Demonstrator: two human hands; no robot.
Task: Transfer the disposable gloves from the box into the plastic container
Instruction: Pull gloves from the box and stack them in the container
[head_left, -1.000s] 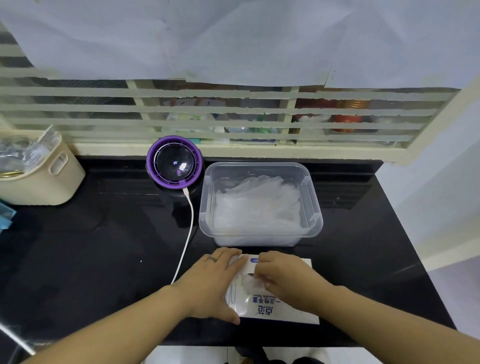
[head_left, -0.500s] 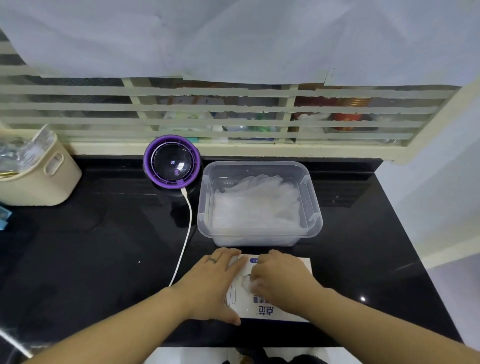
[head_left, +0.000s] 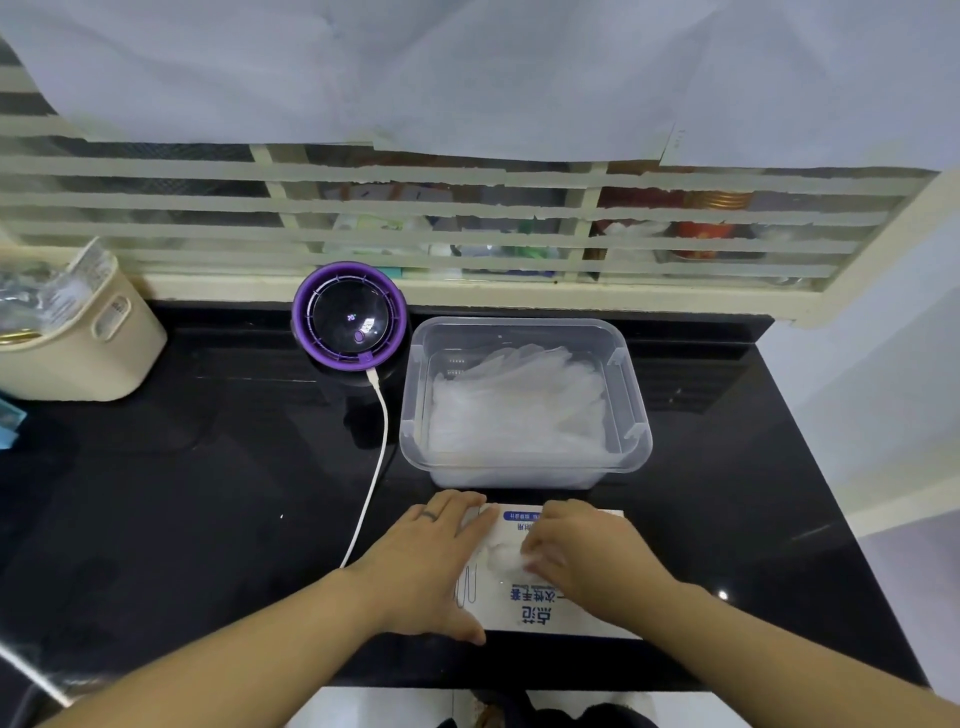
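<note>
Black counter (head_left: 208, 519), lower centre: my left hand (head_left: 431, 566) lies flat on the box (head_left: 550, 613) while my right hand (head_left: 587, 556) pinches a glove tuft (head_left: 503, 553) at its opening. The container (head_left: 631, 415) above already holds many gloves (head_left: 519, 410); more seem left.

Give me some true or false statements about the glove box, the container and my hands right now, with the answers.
1. The plastic container already holds gloves. True.
2. The left hand rests flat on the glove box. True.
3. The right hand is inside the container. False: it is on the box, pinching the protruding glove.
4. The white cable is plugged into nothing. False: it plugs into the purple device.
</note>
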